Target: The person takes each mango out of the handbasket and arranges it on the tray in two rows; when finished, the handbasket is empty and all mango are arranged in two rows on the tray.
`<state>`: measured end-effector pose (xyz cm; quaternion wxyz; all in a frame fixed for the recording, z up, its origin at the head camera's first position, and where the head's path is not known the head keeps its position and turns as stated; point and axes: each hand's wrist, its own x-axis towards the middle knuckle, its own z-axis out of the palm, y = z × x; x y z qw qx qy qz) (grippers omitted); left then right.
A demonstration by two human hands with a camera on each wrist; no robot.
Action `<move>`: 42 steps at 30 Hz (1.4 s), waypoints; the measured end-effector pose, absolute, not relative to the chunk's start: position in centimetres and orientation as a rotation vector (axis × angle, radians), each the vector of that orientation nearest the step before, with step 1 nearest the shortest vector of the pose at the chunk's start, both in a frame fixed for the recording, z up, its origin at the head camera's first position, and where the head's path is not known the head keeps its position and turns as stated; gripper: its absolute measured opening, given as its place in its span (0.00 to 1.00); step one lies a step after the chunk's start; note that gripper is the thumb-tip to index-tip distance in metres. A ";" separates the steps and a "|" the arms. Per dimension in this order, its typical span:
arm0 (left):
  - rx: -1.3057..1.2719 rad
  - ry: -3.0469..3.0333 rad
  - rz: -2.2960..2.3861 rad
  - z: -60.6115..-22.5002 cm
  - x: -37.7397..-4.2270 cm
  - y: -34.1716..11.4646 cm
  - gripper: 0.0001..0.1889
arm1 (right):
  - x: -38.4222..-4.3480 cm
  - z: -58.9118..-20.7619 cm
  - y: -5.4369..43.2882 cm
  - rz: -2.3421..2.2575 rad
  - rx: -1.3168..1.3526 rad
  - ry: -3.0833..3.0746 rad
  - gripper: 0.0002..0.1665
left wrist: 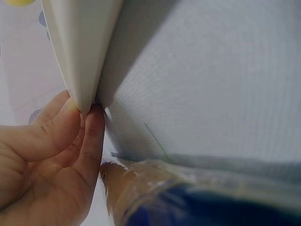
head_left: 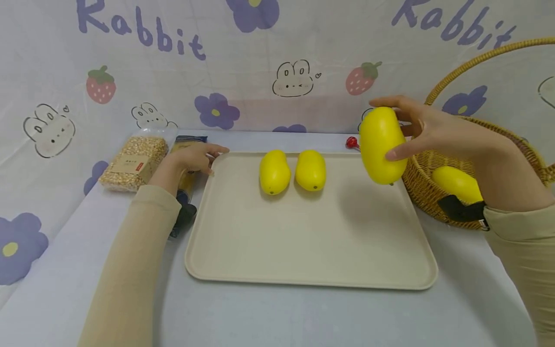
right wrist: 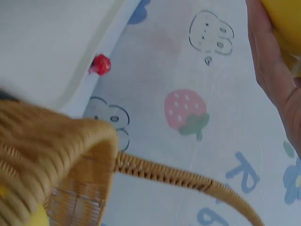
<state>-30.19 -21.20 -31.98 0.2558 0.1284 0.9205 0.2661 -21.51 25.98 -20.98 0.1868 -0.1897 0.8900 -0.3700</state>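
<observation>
In the head view, my right hand grips a smooth yellow mango above the right side of a beige tray. Thumb and fingers press on opposite sides of the fruit, which is tilted slightly off upright. Two more mangoes lie side by side near the tray's far edge. At the far left corner is my left hand; the left wrist view shows its thumb and fingers pinching the tray's rim. Only part of the held mango appears in the right wrist view.
A wicker basket with a tall handle stands right of the tray, another mango inside. A red-wrapped lollipop lies behind the tray. Left of it are a clear bag of grains and a dark-ended packet.
</observation>
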 end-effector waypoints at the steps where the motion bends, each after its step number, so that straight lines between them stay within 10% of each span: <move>1: 0.346 2.496 0.723 -31.9 -30.2 -21.2 0.41 | -21.4 -21.1 25.6 -1.061 -0.546 2.495 0.56; 42: 0.337 2.480 0.750 -31.8 -30.1 -21.3 0.42 | -19.1 -28.0 14.2 -1.101 -0.668 2.213 0.52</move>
